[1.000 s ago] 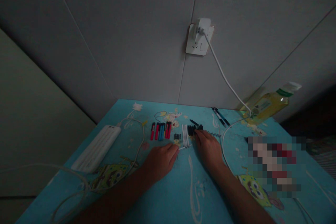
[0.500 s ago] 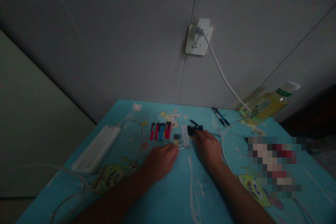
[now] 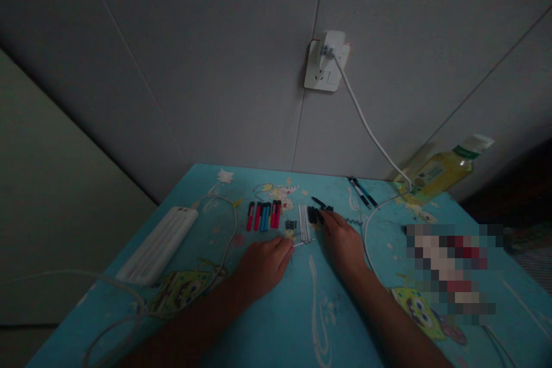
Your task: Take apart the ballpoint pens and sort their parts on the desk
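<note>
Presently, left hand (image 3: 266,261) grips a thin white stick (image 3: 298,245); right hand (image 3: 344,241) touches black pieces (image 3: 311,214), whether grasping any unclear.

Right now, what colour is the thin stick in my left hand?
The thin stick is white, best seen in the head view.

Desk (image 3: 276,328) is turquoise, yellow-and-white cartoon print (image 3: 416,310). Red barrels (image 3: 250,222) and blue barrels (image 3: 264,222) have dark tops. Thin rods (image 3: 304,223) are white, short pieces (image 3: 311,215) black. Bottle (image 3: 446,175) reads yellow, neck band (image 3: 466,152) green, cap (image 3: 480,141) white. Power strip (image 3: 159,246), socket plate (image 3: 314,81) white. Wall (image 3: 215,69) is grey.
</note>
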A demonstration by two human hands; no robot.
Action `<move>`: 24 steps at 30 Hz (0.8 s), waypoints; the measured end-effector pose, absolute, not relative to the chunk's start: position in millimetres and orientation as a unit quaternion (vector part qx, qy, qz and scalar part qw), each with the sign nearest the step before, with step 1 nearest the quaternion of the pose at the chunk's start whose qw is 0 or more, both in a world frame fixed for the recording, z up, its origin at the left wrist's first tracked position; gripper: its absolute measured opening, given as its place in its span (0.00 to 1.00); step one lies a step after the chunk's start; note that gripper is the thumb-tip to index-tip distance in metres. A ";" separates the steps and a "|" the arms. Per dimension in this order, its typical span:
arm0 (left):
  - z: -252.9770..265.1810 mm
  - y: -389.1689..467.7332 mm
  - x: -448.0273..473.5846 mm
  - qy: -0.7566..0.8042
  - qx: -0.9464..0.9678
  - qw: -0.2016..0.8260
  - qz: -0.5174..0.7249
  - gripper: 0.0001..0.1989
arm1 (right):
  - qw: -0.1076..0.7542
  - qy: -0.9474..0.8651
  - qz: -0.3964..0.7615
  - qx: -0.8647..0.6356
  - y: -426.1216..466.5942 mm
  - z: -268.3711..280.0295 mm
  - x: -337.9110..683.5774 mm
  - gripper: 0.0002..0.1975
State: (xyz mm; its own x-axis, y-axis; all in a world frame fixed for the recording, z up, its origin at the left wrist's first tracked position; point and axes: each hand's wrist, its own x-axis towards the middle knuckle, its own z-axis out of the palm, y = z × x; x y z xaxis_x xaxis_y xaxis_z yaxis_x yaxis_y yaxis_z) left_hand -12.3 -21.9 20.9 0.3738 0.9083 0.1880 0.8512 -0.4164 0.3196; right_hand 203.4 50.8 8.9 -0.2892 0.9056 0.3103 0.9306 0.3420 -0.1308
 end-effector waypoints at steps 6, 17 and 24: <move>18.2 -22.0 -12.7 0.539 0.822 0.086 0.162 0.15 | 0.146 -0.805 -0.047 -0.574 50.2 11.5 204.9 0.22; 20.2 -21.0 -11.5 0.539 0.824 0.089 0.153 0.15 | 0.149 -0.805 -0.056 -0.572 53.3 10.8 205.1 0.22; 17.5 -22.2 -11.9 0.537 0.822 0.089 0.164 0.14 | 0.130 -0.803 -0.069 -0.577 56.0 8.5 206.9 0.20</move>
State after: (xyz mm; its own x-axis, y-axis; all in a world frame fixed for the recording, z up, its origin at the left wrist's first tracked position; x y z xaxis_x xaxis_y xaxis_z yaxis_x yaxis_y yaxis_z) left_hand -11.9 -22.2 17.5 0.3687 0.9130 0.1746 0.8546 -0.4069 0.3228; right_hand 206.9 56.0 8.5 -0.2996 0.9094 0.2884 0.9452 0.3241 -0.0398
